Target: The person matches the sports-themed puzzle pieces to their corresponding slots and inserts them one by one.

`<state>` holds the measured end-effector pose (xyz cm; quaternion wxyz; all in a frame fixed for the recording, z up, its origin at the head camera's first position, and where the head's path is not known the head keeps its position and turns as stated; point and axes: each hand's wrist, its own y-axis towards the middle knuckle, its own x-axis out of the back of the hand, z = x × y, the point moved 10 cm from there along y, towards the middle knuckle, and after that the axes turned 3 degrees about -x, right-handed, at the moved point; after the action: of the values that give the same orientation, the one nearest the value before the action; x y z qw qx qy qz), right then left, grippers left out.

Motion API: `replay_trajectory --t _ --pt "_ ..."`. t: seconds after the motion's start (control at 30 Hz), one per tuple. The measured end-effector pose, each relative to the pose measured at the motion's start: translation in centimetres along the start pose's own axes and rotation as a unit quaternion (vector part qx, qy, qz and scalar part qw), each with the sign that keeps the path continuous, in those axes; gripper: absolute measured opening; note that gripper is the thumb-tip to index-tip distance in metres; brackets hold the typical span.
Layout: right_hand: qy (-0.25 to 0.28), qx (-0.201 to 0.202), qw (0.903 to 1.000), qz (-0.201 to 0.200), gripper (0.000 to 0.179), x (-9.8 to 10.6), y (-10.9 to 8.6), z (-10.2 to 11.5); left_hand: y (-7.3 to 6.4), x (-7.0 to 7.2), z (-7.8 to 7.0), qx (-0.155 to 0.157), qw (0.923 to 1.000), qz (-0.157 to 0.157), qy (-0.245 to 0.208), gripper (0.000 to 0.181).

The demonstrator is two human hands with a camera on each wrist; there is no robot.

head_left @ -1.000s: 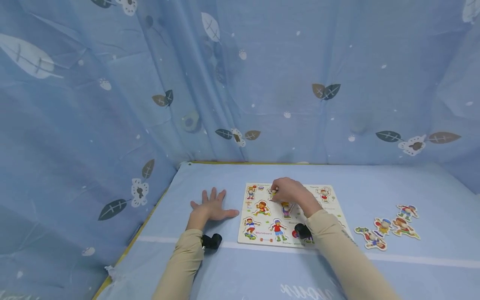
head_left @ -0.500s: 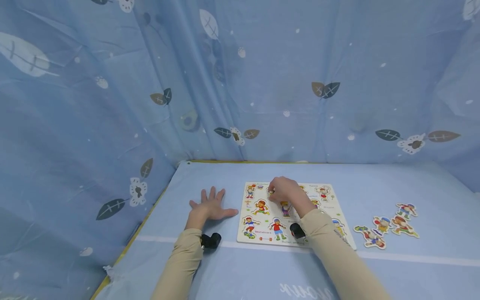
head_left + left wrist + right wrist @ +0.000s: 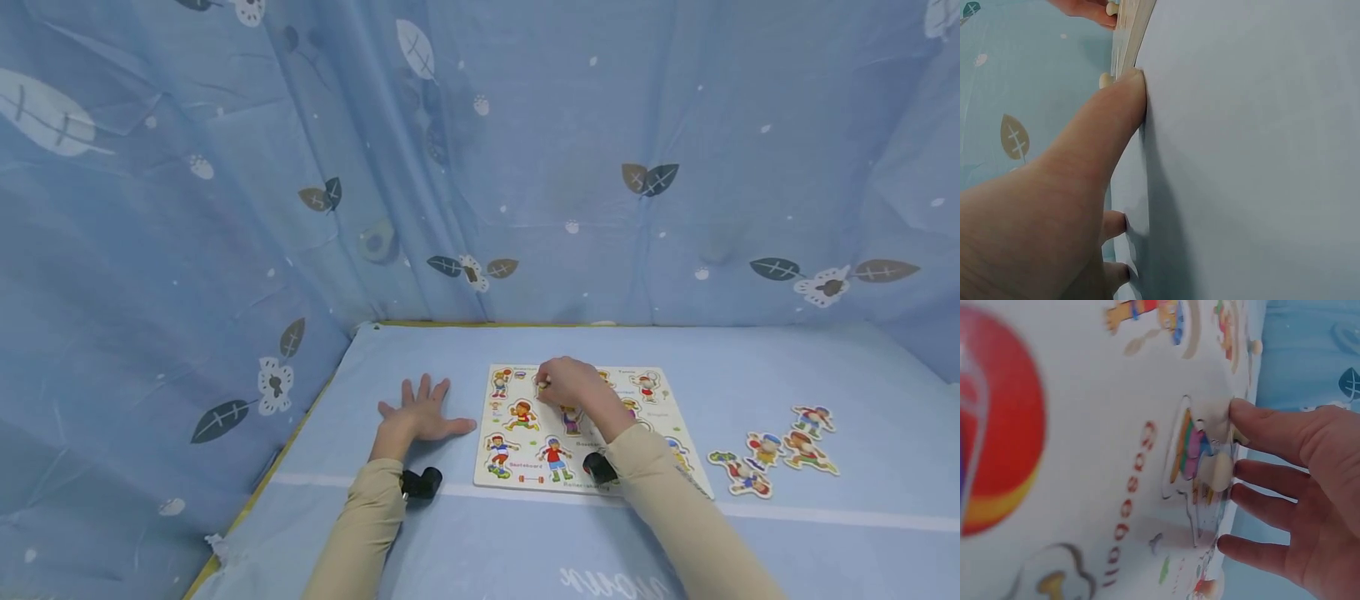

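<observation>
A white wooden knob-puzzle board (image 3: 528, 446) with cartoon sports figures lies on the table. My right hand (image 3: 576, 388) is over its upper middle, thumb and fingers at a small pale knob (image 3: 543, 385). It pinches this knob of a puzzle piece that my fingers mostly hide. In the right wrist view, the thumb (image 3: 1266, 428) and fingers are at the board's surface, beyond a purple-and-green figure piece (image 3: 1191, 450) with its own round knob. To the board's left, my left hand (image 3: 422, 418) rests on the table with fingers spread, thumb pointing toward the board's edge.
Several loose figure pieces lie right of the board, among them a skateboarder-like one (image 3: 744, 481) and one in a brown cap (image 3: 808, 455). A black wrist camera (image 3: 423, 483) sits under the left wrist. Blue patterned curtains (image 3: 562, 167) hang behind the table (image 3: 787, 358).
My right hand has shifted slightly left over the same spot on the board, and the knobbed piece there is now more covered by the fingers. My left hand stays in place.
</observation>
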<state>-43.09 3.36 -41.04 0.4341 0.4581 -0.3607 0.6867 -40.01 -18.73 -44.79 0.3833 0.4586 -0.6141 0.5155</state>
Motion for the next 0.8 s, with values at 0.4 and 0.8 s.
replay_trajectory --t 0.4,0.8 --pt "-0.001 -0.005 0.9998 -0.019 0.05 -0.1 -0.2 -0.7 0.3 -0.2 0.0 -0.003 1.0 0.002 -0.004 0.103" --pt "0.032 0.006 0.9963 -0.08 0.057 2.5 -3.9 -1.9 0.2 -0.3 -0.1 -0.006 0.9999 0.002 -0.011 0.104"
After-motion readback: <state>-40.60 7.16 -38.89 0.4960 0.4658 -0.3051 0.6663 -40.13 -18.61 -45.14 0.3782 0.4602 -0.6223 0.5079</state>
